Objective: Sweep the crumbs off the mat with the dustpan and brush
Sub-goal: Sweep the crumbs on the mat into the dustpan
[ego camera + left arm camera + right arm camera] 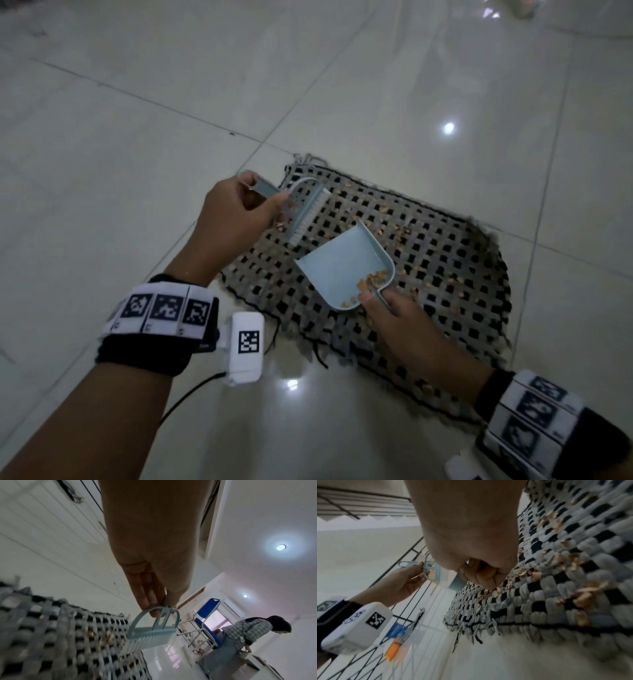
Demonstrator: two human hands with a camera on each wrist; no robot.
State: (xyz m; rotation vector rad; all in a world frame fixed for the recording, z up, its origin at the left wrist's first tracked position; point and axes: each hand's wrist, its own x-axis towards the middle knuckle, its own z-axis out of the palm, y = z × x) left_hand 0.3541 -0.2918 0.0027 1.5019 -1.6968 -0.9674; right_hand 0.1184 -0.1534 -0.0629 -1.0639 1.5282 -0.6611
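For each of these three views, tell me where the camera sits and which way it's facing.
Head: worn on the head, looking down at the mat; shows left hand with brush, right hand with dustpan.
Left wrist: under the left hand, looking along the fingers at the brush.
Right wrist: under the right hand's curled fingers, low over the mat.
Shared: all three show brush and mat.

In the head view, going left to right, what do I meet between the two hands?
left hand → brush → dustpan → right hand
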